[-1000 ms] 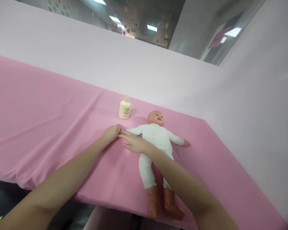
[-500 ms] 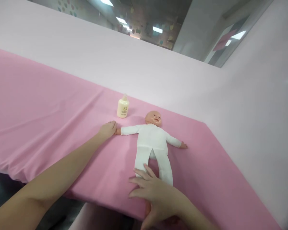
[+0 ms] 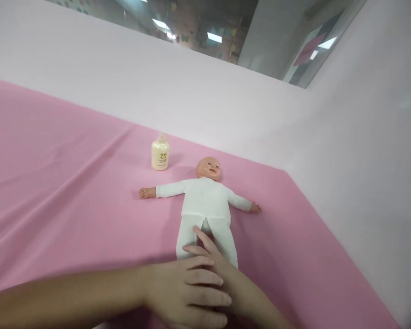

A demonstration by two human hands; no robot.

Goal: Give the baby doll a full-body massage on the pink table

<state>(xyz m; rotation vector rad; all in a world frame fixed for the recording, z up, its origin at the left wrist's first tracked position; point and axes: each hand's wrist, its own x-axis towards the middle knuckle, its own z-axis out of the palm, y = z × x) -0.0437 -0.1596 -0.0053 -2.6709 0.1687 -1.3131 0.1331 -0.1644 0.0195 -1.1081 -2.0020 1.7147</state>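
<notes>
A baby doll (image 3: 205,201) in a white suit lies on its back on the pink cloth (image 3: 71,192), arms spread wide and head toward the wall. My right hand (image 3: 208,249) rests flat on the doll's legs, fingers pointing up between them. My left hand (image 3: 188,292) reaches in from the left and lies across my right hand, fingers stretched out over the doll's lower legs. The doll's feet are hidden beneath both hands. A cream lotion bottle (image 3: 160,154) stands upright just left of the doll's head.
The pink cloth covers a long table that runs far to the left, with soft folds in it. Pale pink partition walls (image 3: 356,173) close off the back and right sides. The table's near edge is below the picture.
My left hand has let go of the doll's outstretched hand and come down over its legs. My right hand slid up onto the legs. The doll's arm stays spread.
</notes>
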